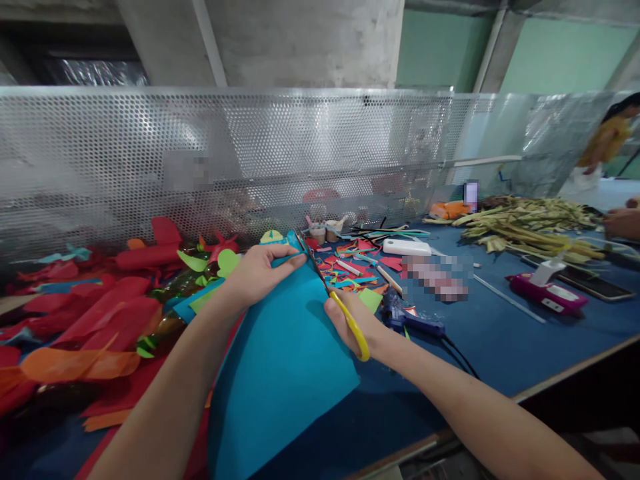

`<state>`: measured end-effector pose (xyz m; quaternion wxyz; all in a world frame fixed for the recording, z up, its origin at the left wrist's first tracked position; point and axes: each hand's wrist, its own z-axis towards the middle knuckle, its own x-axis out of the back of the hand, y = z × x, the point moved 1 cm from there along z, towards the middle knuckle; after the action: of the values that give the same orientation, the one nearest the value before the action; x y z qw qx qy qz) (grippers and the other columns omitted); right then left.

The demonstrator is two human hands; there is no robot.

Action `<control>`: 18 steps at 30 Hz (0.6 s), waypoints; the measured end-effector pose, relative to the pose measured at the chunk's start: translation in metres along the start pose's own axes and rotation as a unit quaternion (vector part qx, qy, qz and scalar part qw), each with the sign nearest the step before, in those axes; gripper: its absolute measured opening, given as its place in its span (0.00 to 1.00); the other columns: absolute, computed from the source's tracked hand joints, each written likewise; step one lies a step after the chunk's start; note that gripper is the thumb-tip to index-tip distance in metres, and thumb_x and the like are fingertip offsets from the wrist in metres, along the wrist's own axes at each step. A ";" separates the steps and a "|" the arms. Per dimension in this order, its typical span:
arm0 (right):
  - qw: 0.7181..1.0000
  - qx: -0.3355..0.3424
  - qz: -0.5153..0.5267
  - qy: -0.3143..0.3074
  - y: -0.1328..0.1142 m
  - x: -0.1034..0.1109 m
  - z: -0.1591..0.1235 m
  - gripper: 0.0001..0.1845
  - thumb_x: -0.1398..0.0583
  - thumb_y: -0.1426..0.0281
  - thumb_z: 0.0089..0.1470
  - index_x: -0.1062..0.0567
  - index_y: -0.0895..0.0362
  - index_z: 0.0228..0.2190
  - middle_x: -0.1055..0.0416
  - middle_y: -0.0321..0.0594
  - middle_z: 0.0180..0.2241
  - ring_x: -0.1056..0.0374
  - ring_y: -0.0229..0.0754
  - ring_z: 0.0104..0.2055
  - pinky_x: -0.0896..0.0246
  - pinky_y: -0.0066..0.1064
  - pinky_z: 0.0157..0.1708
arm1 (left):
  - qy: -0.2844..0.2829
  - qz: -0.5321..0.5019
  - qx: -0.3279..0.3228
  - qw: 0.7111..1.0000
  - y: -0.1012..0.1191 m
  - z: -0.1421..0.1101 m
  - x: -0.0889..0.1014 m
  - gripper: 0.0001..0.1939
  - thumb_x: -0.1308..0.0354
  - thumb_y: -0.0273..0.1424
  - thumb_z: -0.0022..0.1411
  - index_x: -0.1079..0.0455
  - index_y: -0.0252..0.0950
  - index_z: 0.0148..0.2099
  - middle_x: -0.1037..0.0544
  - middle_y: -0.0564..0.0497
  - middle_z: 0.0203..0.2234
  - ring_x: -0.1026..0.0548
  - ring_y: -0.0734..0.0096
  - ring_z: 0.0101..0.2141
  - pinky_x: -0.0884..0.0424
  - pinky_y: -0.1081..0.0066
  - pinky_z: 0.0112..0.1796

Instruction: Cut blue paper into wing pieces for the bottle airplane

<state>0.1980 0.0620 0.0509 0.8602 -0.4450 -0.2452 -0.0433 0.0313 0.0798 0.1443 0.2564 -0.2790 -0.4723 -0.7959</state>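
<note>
A large sheet of blue paper [285, 347] hangs toward me over the front of the table. My left hand [263, 270] pinches its far edge between thumb and fingers. In my right hand [353, 320] is a pair of scissors [345, 317] with yellow handles, its blades pointing away from me at the sheet's upper right edge, close to my left fingertips. Whether the blades are fully closed I cannot tell. Part of the right hand's fingers is hidden behind the scissors and the paper.
Red and orange paper pieces [110, 320] heap up on the left. Paper scraps [350, 263], a blue glue gun [413, 323], a white device [407, 247] and a purple power strip [547, 293] lie rightward. Dried stalks [530, 223] are farther back, before a perforated metal panel [300, 147]. A person [607, 140] is at far right.
</note>
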 end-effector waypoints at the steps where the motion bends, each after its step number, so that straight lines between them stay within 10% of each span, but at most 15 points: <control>1: 1.000 0.000 -0.001 0.000 -0.001 0.000 0.000 0.28 0.58 0.45 0.56 0.41 0.56 0.24 0.41 0.34 0.19 0.47 0.35 0.21 0.54 0.28 0.21 | 0.000 0.002 0.001 1.000 0.000 0.000 0.000 0.17 0.42 0.47 0.51 0.22 0.41 0.33 0.18 0.55 0.33 0.23 0.57 0.38 0.28 0.66 0.41; 13: 1.000 0.020 -0.020 0.002 0.004 -0.003 -0.002 0.26 0.63 0.49 0.59 0.48 0.54 0.20 0.49 0.32 0.19 0.55 0.35 0.21 0.55 0.29 0.20 | -0.001 -0.041 -0.119 0.992 -0.008 0.003 -0.004 0.14 0.45 0.43 0.56 0.24 0.40 0.33 0.38 0.50 0.60 0.37 0.55 0.57 0.42 0.57 0.57; 18: 1.000 0.030 -0.003 -0.005 0.003 -0.005 -0.003 0.29 0.64 0.45 0.58 0.45 0.54 0.22 0.46 0.34 0.21 0.52 0.36 0.22 0.51 0.30 0.22 | -0.019 -0.065 -0.117 0.991 -0.006 0.001 -0.003 0.12 0.44 0.41 0.57 0.25 0.39 0.31 0.31 0.48 0.55 0.35 0.55 0.56 0.41 0.58 0.56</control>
<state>0.1958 0.0607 0.0455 0.8720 -0.4183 -0.2517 -0.0364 0.0297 0.0833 0.1391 0.1606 -0.2907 -0.3977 -0.8553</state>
